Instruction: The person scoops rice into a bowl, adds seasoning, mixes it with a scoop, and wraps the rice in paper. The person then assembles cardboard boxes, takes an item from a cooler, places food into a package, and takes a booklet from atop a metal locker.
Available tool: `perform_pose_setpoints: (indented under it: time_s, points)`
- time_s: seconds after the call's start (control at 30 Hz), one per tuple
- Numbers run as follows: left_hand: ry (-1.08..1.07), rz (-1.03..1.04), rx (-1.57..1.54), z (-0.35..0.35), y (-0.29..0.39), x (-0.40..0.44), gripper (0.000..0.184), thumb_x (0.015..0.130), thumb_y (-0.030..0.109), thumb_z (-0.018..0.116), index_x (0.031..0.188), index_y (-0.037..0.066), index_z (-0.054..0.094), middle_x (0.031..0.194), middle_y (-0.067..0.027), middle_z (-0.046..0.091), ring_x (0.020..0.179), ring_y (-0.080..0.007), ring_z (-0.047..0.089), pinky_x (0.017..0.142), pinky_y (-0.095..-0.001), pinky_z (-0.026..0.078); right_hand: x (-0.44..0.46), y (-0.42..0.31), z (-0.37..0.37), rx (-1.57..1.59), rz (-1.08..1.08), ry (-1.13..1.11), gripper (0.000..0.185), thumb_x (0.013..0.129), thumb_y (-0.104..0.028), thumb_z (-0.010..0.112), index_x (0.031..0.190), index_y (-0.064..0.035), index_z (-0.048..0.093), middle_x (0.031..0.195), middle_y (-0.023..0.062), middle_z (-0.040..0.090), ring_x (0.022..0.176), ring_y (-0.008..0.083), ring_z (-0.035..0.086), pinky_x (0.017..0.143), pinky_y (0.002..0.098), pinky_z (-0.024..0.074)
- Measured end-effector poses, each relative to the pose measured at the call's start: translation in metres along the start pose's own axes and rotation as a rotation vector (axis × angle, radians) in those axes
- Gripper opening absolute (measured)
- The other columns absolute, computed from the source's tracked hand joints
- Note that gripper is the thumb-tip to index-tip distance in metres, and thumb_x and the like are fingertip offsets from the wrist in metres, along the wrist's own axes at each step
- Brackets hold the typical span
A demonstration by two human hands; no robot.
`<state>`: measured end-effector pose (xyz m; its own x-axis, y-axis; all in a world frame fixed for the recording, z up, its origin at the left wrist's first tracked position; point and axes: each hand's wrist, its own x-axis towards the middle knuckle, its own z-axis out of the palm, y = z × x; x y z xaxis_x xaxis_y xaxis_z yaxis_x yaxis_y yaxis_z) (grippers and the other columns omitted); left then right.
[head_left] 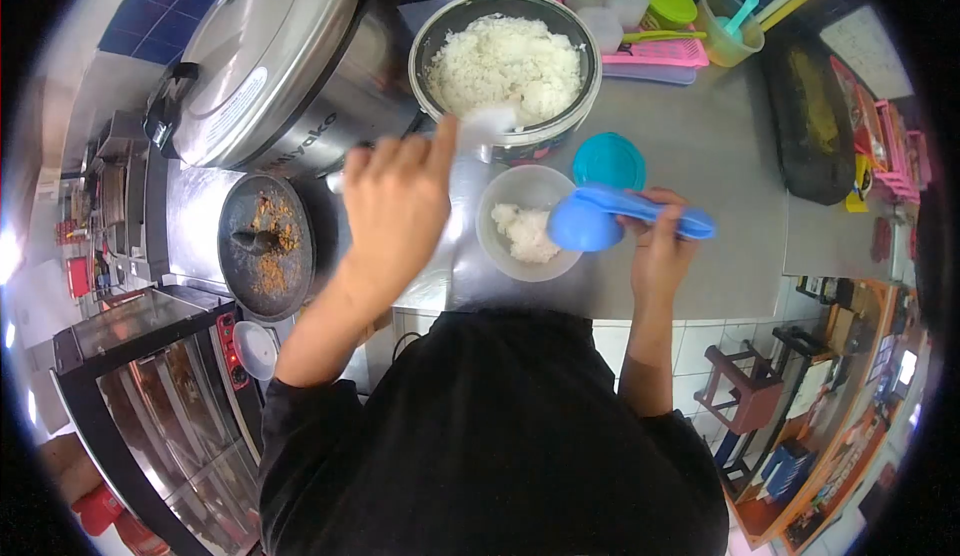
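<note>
My left hand (400,191) is closed around a white rice paddle (485,124), blurred by motion, with its blade at the front rim of the open rice cooker (417,64). White rice (505,66) fills the cooker's pot. In my right hand (660,241) is a blue plastic scoop (588,226) with a round cup and a long handle, held over the right side of a whitish bowl (535,271). A small heap of rice (527,234) lies in that bowl. Whether the scoop contains anything cannot be seen. A teal round lid (612,161) is just behind the scoop.
A large steel Miyako cooker (300,66) stands at the back left. Before it is a dark pan (262,301) with brown bits and a dark utensil. Lidded tubs, a pink basket (660,53) and a cup (728,48) line the back. A black bag (812,126) sits right.
</note>
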<state>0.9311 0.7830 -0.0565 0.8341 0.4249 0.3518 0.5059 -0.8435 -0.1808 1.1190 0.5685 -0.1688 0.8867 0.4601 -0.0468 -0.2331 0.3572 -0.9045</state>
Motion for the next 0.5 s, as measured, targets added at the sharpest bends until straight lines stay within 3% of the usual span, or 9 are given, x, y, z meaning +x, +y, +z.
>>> perform_pose_setpoints:
  time_s: [0.1,0.17,0.27,0.3,0.33,0.37,0.4,0.47,0.5]
  points:
    - [0.123,-0.069,0.075,0.014,-0.014,0.048,0.035,0.085,0.014,0.061,0.118,0.008,0.068,0.079,-0.0014,0.067,0.075,-0.0204,0.064,0.072,-0.0394,0.044,-0.005,0.016,0.01,-0.527,-0.111,-0.527,0.028,0.092,-0.009,0.07,0.117,0.0017,0.063,0.115,0.0152,0.065,0.108,0.0269,0.066,0.093,0.04,0.0555]
    - [0.277,-0.016,0.087,0.053,-0.019,0.072,0.028,0.088,0.019,0.063,0.114,0.009,0.069,0.079,-0.0046,0.067,0.076,-0.0228,0.065,0.073,-0.0404,0.046,-0.016,0.007,0.043,-0.751,-0.291,-0.779,0.041,0.084,-0.003,0.072,0.124,-0.0013,0.062,0.115,0.0154,0.066,0.112,0.0278,0.064,0.1,0.0387,0.0488]
    - [0.199,-0.033,-0.126,0.034,0.017,0.061,0.025,0.091,0.03,0.067,0.102,0.008,0.07,0.086,-0.0146,0.069,0.087,-0.0292,0.069,0.076,-0.0429,0.051,-0.04,0.022,0.036,-0.96,-0.339,-0.956,0.046,0.083,-0.004,0.071,0.128,-0.0025,0.059,0.115,0.0192,0.065,0.105,0.0323,0.066,0.091,0.0372,0.0518]
    - [-0.094,-0.116,-0.294,0.018,0.034,0.047,0.028,0.09,0.033,0.068,0.098,0.007,0.07,0.088,-0.0167,0.068,0.089,-0.0307,0.069,0.074,-0.0435,0.052,-0.044,0.024,0.026,-0.956,-0.346,-0.935,0.046,0.083,-0.004,0.071,0.128,-0.0025,0.059,0.115,0.0192,0.065,0.105,0.0323,0.066,0.091,0.0372,0.0518]
    - [-0.397,-0.203,-0.454,0.005,0.049,0.03,0.031,0.089,0.037,0.069,0.094,0.006,0.071,0.09,-0.0188,0.068,0.091,-0.0321,0.069,0.072,-0.0442,0.053,-0.047,0.025,0.009,-0.891,-0.248,-0.712,0.048,0.086,-0.007,0.07,0.132,-0.0034,0.057,0.113,0.0197,0.066,0.099,0.0327,0.068,0.087,0.0381,0.0532]
    - [-0.494,-0.148,-0.413,0.009,0.063,0.007,0.033,0.088,0.039,0.07,0.091,0.005,0.072,0.09,-0.0173,0.068,0.089,-0.0318,0.068,0.069,-0.0435,0.054,-0.047,0.026,0.0,-0.819,-0.147,-0.497,0.05,0.088,-0.011,0.068,0.135,-0.0043,0.054,0.11,0.0202,0.068,0.093,0.0332,0.069,0.083,0.0391,0.0545]
    - [-0.597,-0.096,-0.372,0.025,0.073,-0.015,0.036,0.088,0.04,0.071,0.088,0.005,0.072,0.09,-0.0158,0.068,0.088,-0.0314,0.068,0.067,-0.0428,0.054,-0.042,0.025,0.002,-0.815,-0.139,-0.489,0.05,0.088,-0.011,0.068,0.135,-0.0043,0.054,0.11,0.0202,0.068,0.093,0.0332,0.069,0.083,0.0391,0.0545]
    - [-0.723,0.014,-0.204,0.05,0.089,-0.041,0.029,0.085,0.034,0.073,0.089,0.005,0.073,0.09,-0.0112,0.068,0.085,-0.0278,0.067,0.069,-0.041,0.055,-0.036,0.019,0.002,-1.151,0.343,-0.341,0.053,0.093,-0.018,0.062,0.141,-0.0038,0.048,0.096,0.0205,0.071,0.077,0.0323,0.071,0.074,0.0409,0.0559]
    - [-0.736,0.022,-0.21,0.066,0.095,-0.054,0.029,0.085,0.034,0.073,0.089,0.005,0.073,0.09,-0.0112,0.068,0.085,-0.0278,0.067,0.069,-0.041,0.055,-0.037,0.031,-0.003,-1.153,0.359,-0.335,0.053,0.093,-0.018,0.062,0.141,-0.0038,0.048,0.096,0.0205,0.071,0.077,0.0323,0.071,0.074,0.0409,0.0559]
